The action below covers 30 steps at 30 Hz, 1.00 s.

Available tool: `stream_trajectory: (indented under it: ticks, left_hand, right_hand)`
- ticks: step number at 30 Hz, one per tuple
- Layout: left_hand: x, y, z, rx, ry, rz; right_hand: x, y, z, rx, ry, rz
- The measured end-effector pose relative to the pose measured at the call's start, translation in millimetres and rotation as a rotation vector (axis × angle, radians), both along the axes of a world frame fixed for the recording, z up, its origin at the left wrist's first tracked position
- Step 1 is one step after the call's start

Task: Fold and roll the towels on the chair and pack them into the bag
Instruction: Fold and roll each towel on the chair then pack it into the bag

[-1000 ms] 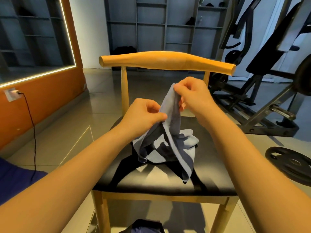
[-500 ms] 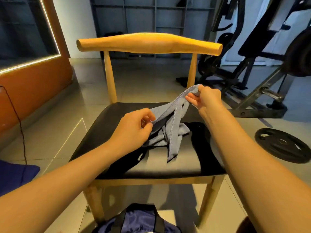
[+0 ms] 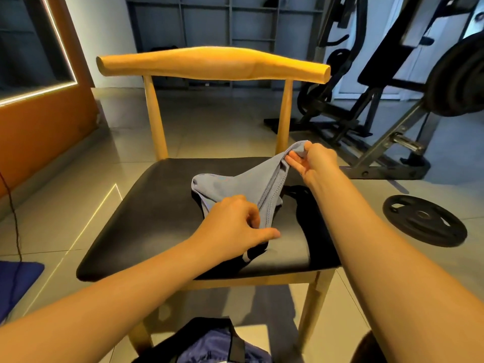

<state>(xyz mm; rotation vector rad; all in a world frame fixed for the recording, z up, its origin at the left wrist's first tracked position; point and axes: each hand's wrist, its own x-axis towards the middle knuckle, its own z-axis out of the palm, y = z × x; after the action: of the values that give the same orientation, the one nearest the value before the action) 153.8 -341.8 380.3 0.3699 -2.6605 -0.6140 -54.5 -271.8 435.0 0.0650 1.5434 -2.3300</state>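
Observation:
A small blue-grey towel [image 3: 235,184] lies partly spread on the black seat of a wooden chair [image 3: 146,218]. My right hand [image 3: 311,159] pinches one corner of the towel, lifted near the seat's back right. My left hand [image 3: 235,226] pinches the towel's near edge low over the middle of the seat. The cloth is stretched between both hands, with a bunched stitched hem in the middle. A dark blue bag [image 3: 209,347] with black straps sits open on the floor below the chair's front edge.
A gym machine frame [image 3: 366,121] and a loaded barbell plate [image 3: 458,77] stand to the right. A loose black weight plate [image 3: 424,220] lies on the tiled floor. A blue mat [image 3: 15,281] and a cable are at the left, an orange wall behind.
The towel has come down from mid-air towards the seat. My hands have drawn apart, the right one to the back right, the left one down to the seat, spreading the cloth.

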Motion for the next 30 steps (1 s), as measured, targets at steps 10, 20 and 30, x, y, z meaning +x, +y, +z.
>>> stream_trajectory:
  ticks: [10,20,30]
  left_hand:
    - [13,-25,-1,-0.171,0.078,0.063]
    - [29,-35,-20,-0.472,0.132,-0.024]
    - [35,-49,6,-0.163,0.029,0.121]
  right_hand:
    - [-8,13,16,-0.089,-0.029,0.022]
    - [-7,16,10,-0.109,-0.024,0.036]
    - [-16,21,8,-0.076,0.008,-0.003]
